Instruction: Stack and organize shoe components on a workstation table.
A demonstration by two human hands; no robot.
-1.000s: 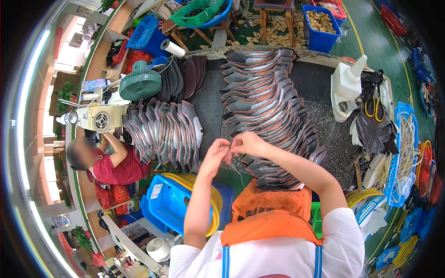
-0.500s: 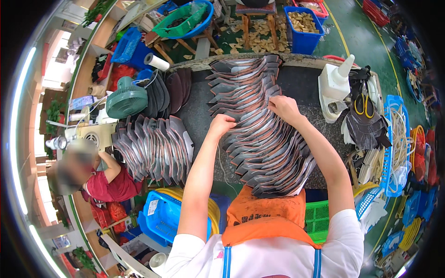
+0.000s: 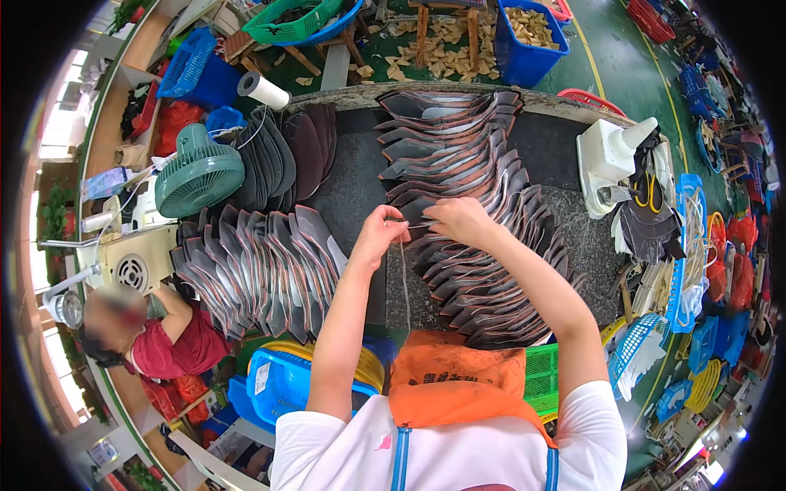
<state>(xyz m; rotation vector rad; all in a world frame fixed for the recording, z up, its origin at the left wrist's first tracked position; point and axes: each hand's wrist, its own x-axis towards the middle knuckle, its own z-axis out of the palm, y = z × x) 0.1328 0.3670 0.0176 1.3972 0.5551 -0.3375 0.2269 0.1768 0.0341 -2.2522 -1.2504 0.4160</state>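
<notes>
Half a second ago both hands were pressed down on the overlapping row of dark shoe pieces (image 3: 471,245); now they have lifted and drawn together above it, pulling a thin pale thread (image 3: 404,270) taut between them, its loose end hanging toward the orange apron (image 3: 454,372). The left hand (image 3: 378,233) pinches the thread with forearm raised steeply; the right hand (image 3: 458,219) pinches the other end, fingers curled, wrist hovering just over the row on the dark worktable (image 3: 360,184).
</notes>
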